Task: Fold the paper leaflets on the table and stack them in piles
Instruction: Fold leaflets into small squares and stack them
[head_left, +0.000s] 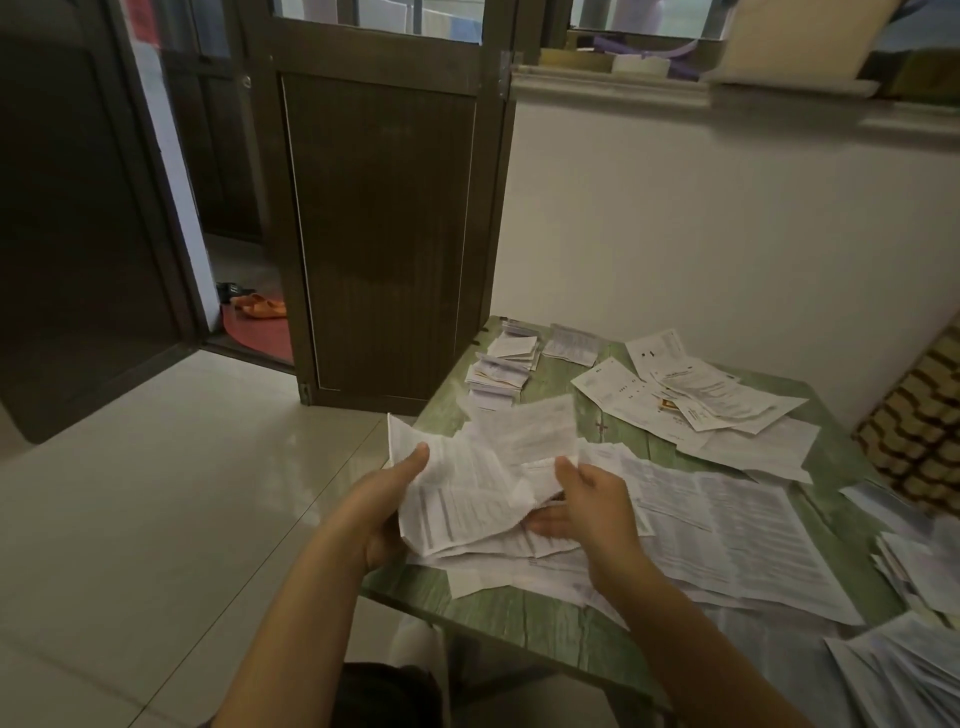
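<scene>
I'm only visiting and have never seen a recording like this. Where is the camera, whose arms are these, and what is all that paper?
There is no machine here. A person is working with bare hands. The single picture comes from a wide-angle camera worn on their head, which looks forward and down, so you see their own arms reaching out. The left hand and right hand both grip one leaflet, held over the green table. Around and under it lie loose sheets, not yet folded. At the table's far corner stand small piles of folded leaflets. Behind the table is a dark door.
</scene>
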